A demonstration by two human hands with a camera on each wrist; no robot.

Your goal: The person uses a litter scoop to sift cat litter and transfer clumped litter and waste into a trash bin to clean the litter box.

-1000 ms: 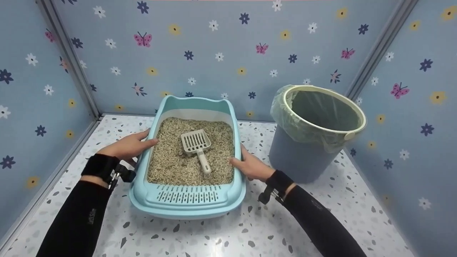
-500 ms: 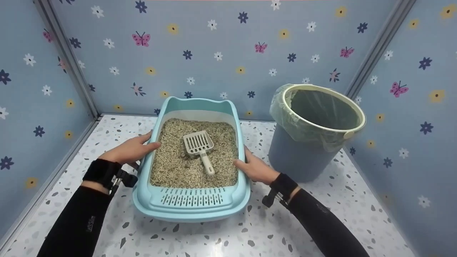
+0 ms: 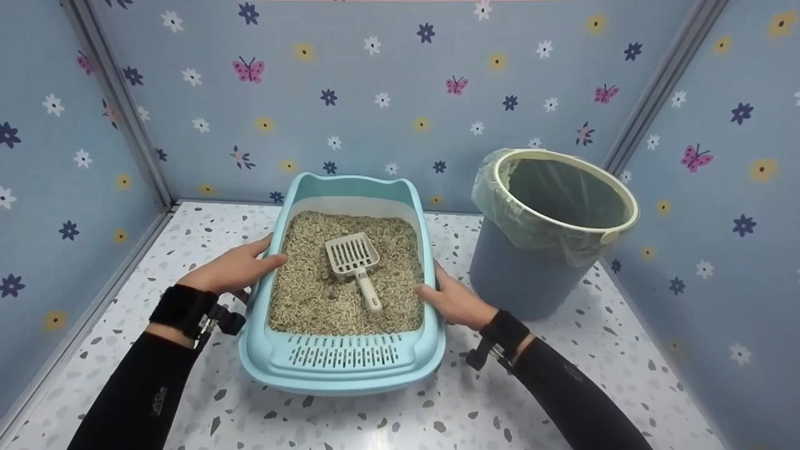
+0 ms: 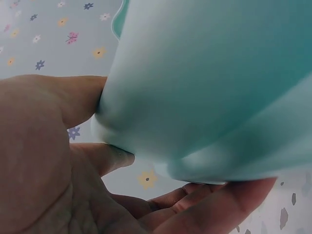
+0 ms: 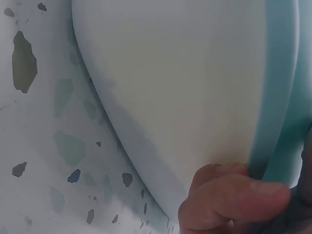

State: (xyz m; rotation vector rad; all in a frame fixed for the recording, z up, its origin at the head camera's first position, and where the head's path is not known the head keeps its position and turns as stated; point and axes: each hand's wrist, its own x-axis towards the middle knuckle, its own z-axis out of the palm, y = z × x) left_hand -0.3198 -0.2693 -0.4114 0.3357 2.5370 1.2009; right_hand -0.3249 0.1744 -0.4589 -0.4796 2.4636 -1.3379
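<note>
A light-blue cat litter box (image 3: 344, 377) with a slotted front lip stands on the speckled surface between both hands. On the left side, the left hand (image 3: 236, 269) grips its rim, thumb over the top; the left wrist view has fingers (image 4: 214, 204) curled under the blue rim. Opposite, the right hand (image 3: 459, 301) holds the other rim with its thumb on top. In the right wrist view its curled fingers (image 5: 234, 200) lie against the box's pale wall (image 5: 180, 87). A beige slotted litter scoop (image 3: 369, 294) lies on the grainy litter (image 3: 300, 306), handle pointing to the front.
A grey-blue bin (image 3: 525, 281) with a cream ring and a translucent green liner (image 3: 519, 225) stands right of the box, behind the right hand. Flower-patterned panels (image 3: 387, 69) close the back and both sides. White speckled surface (image 3: 300, 425) extends in front.
Both hands have shifted the litter box a little to the right and nearer to me, with the scoop and litter in it. Their grip looks the same. The bin has stayed in place.
</note>
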